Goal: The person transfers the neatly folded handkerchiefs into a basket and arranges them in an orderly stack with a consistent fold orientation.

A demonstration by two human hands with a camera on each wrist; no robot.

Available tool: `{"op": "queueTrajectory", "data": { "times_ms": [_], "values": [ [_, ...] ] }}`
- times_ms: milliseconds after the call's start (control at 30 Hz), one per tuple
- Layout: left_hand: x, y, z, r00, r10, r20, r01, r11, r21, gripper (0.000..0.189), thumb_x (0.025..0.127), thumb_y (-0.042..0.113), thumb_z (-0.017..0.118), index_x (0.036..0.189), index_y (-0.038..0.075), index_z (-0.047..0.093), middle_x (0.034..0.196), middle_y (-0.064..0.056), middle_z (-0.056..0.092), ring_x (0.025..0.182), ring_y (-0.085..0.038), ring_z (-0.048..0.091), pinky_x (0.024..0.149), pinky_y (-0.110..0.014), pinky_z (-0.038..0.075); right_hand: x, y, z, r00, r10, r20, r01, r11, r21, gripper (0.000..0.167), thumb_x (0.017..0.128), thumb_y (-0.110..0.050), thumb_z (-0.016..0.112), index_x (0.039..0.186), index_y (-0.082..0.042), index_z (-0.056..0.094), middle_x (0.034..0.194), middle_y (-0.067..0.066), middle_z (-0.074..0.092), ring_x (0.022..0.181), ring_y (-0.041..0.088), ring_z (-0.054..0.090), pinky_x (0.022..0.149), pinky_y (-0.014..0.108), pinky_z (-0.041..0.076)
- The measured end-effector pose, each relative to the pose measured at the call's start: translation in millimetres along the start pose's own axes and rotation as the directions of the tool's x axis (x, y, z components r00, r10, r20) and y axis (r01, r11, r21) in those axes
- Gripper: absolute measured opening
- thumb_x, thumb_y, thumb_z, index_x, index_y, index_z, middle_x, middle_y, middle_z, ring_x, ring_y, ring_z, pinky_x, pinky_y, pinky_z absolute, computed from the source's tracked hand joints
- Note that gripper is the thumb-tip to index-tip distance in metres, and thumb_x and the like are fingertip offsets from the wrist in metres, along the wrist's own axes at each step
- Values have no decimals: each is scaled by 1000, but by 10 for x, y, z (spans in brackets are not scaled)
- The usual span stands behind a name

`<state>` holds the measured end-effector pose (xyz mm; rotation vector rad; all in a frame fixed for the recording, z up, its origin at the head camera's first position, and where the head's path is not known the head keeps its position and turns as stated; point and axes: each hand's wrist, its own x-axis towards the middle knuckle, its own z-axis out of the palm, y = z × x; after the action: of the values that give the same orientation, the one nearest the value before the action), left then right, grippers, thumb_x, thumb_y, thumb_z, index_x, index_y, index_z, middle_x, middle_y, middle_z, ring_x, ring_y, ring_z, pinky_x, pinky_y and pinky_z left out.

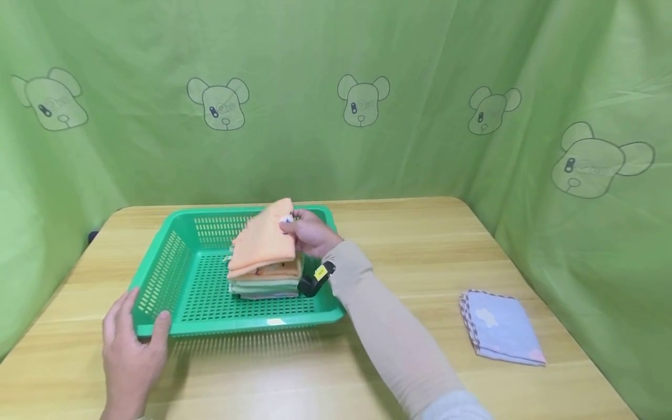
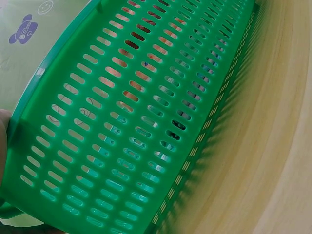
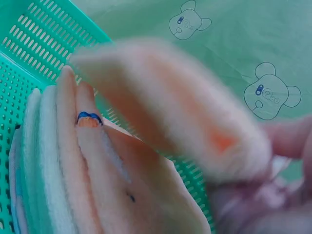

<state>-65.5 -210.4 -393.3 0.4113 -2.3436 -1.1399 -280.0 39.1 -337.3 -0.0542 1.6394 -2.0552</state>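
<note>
A green plastic basket (image 1: pixel 231 322) holds a stack of folded towels (image 1: pixel 265 287), with pale green and greyish ones low down and an orange one on top. My right hand (image 1: pixel 314 233) pinches the right edge of another folded orange towel (image 1: pixel 265 236), thumb uppermost. In the right wrist view this held towel (image 3: pixel 170 92) is tilted up, with a gap between it and the patterned orange towel (image 3: pixel 141 180) below. My left hand (image 1: pixel 131 344) grips the near left corner of the basket, thumb at the front rim and fingers along the left rim.
A folded blue towel (image 1: pixel 501 326) with a checked edge lies on the wooden table (image 1: pixel 409 233), right of my right forearm. Green curtains (image 1: pixel 294 157) printed with bear heads stand behind the table and along both sides.
</note>
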Motion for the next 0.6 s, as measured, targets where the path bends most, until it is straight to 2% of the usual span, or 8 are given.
{"op": "queueTrajectory", "data": {
  "times_ms": [133,300,467,600],
  "values": [
    [-6,13,-4,1000,-1,4,1,1000,-2,64,94,22,59,152,12,31,154,-16,25,136,-45,27,106,-73,18,29,49,-30,994,66,-92,-77,990,-120,36,94,5,52,129,8,44,111,17,56,90,23,62,81,34,58],
    [-8,9,-13,1000,-13,13,13,1000,5,65,95,22,59,152,12,30,154,-16,24,137,-45,26,107,-72,17,25,70,-41,986,77,-149,-111,967,-230,23,91,11,53,113,9,46,106,20,55,89,29,63,76,34,60],
    [-9,15,-13,1000,-17,17,17,1000,7,65,95,23,58,152,12,30,155,-16,24,136,-46,26,107,-73,17,-20,60,-32,983,46,-176,-105,932,-346,29,85,16,53,112,8,43,108,20,50,94,32,62,74,33,60],
    [-21,32,-18,1000,-24,17,24,1000,8,65,95,24,58,152,14,30,155,-14,23,136,-45,27,106,-73,18,-37,79,-37,977,-13,-214,-90,881,-464,35,79,17,54,112,11,46,104,17,49,88,28,57,69,29,59]
  ]
}}
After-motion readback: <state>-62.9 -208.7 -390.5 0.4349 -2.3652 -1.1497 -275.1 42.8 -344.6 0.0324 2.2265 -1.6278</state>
